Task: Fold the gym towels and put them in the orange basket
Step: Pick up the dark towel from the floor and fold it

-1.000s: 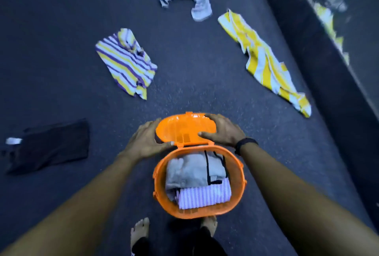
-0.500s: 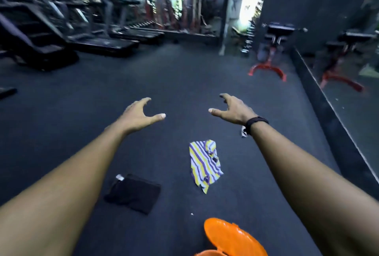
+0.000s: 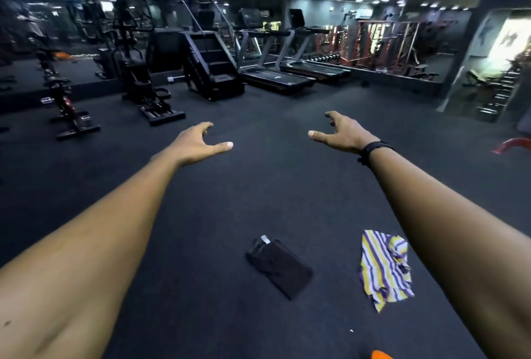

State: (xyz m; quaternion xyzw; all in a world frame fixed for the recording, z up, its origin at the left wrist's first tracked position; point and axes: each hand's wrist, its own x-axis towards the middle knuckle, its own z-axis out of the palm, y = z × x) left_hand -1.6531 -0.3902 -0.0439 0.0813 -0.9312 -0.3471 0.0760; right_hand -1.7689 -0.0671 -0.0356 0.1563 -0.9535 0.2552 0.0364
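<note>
Two towels lie on the floor [image 3: 258,186], the black towel [image 3: 280,268] near the striped towel [image 3: 385,269]. Left hand [image 3: 195,144] and right hand [image 3: 342,135] hang loose, holding nothing. Only an orange basket [image 3: 380,355] edge shows.

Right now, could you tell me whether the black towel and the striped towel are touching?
Apart. The head view shows the black towel and the striped towel lying on the floor with a plain strip of bare floor between them.
</note>
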